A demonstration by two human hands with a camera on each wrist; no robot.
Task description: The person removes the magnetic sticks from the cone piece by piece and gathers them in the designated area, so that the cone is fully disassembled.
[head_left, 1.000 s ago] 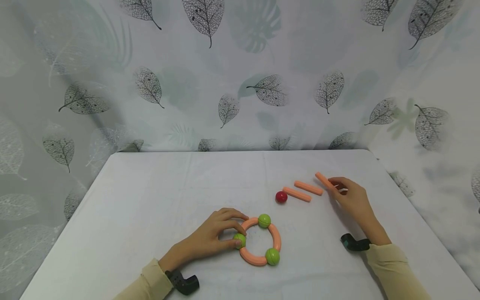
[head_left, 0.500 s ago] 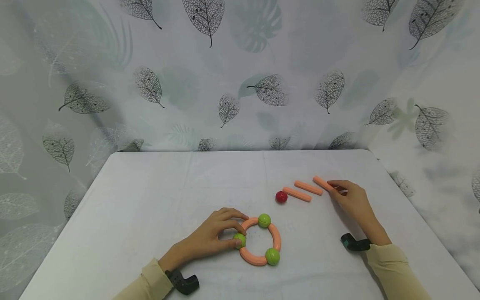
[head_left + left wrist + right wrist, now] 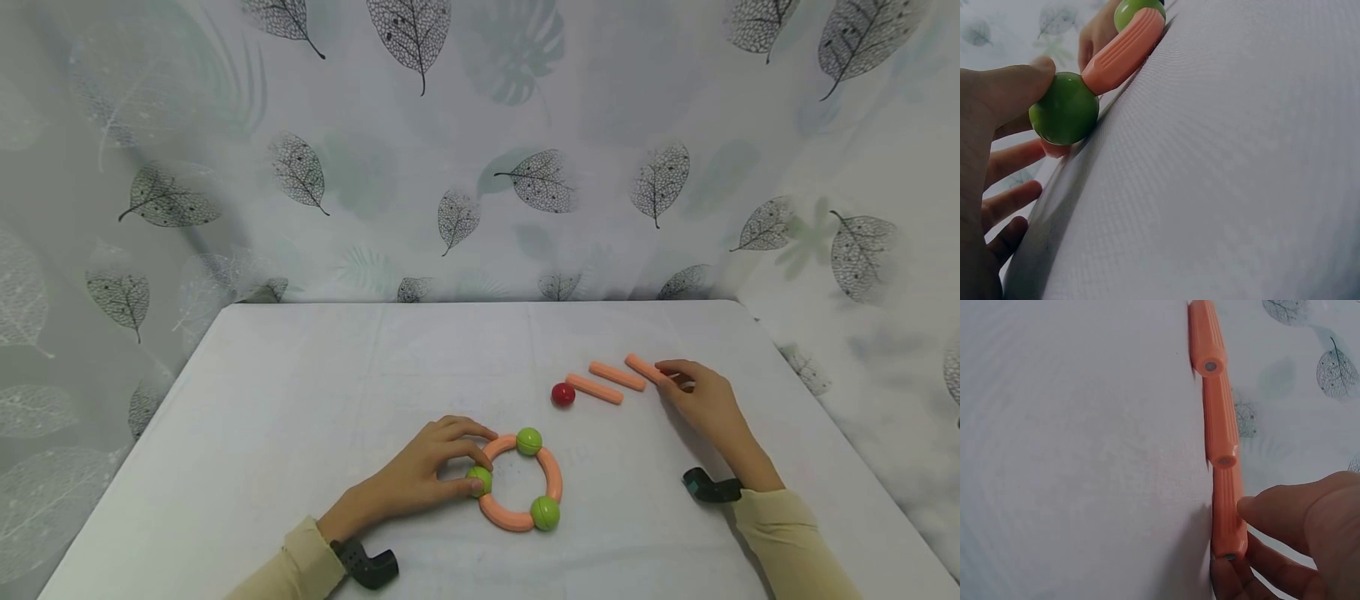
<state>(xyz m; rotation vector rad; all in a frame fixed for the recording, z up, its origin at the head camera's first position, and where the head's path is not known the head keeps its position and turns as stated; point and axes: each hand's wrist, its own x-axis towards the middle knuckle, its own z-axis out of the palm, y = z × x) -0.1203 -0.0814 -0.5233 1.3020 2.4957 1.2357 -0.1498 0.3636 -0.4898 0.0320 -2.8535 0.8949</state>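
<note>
On the white table lies a ring of three curved orange rods (image 3: 553, 475) joined by three green balls (image 3: 528, 442). My left hand (image 3: 416, 469) pinches the leftmost green ball (image 3: 1065, 111) between thumb and forefinger, its other fingers spread beside the ring. At the back right, my right hand (image 3: 707, 406) pinches the near end of a straight orange rod (image 3: 642, 367) with thumb and fingers. Two more straight orange rods, a middle one (image 3: 617, 375) and a left one (image 3: 595, 389), lie beside it. Grey discs show on the rods' ends in the right wrist view.
A red ball (image 3: 563, 394) sits at the left end of the straight rods. The table's back edge (image 3: 480, 303) meets a leaf-patterned cloth (image 3: 345, 167). Each wrist wears a black camera mount.
The right hand's rod has shifted slightly left and toward me, closer in line with the other straight rods. The left hand and the ring have stayed still.
</note>
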